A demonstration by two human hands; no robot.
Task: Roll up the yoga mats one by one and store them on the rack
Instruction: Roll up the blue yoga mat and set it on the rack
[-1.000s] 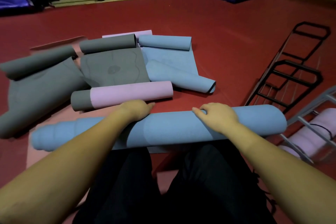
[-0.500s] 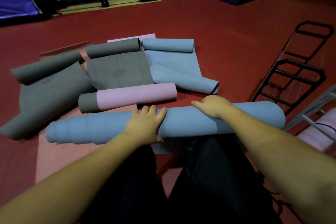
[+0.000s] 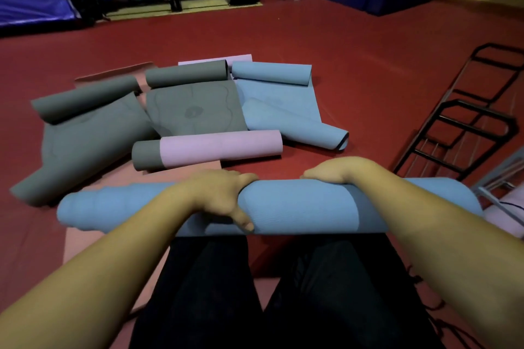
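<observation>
Floor (image 3: 326, 45): half-rolled mats, grey (image 3: 85, 133) and blue (image 3: 283, 110), plus a pink roll (image 3: 221, 146), lie spread ahead of you, none stored. Black rack (image 3: 465, 127) lies flat on your right, empty as far as I can see; a grey rack corner (image 3: 499, 178) sits nearer with a pink roll (image 3: 507, 212) in it.

Blue mat (image 3: 297, 207) is across your knees, fully rolled, left end stepped and uneven.

Change: a second ago both hands lay flat on top, rolling. Now your left hand (image 3: 224, 195) wraps the roll, thumb underneath; right hand (image 3: 331, 171) curls over the far side. Looks like rolling is done and the lift is next. Square that left end first or it may telescope.
</observation>
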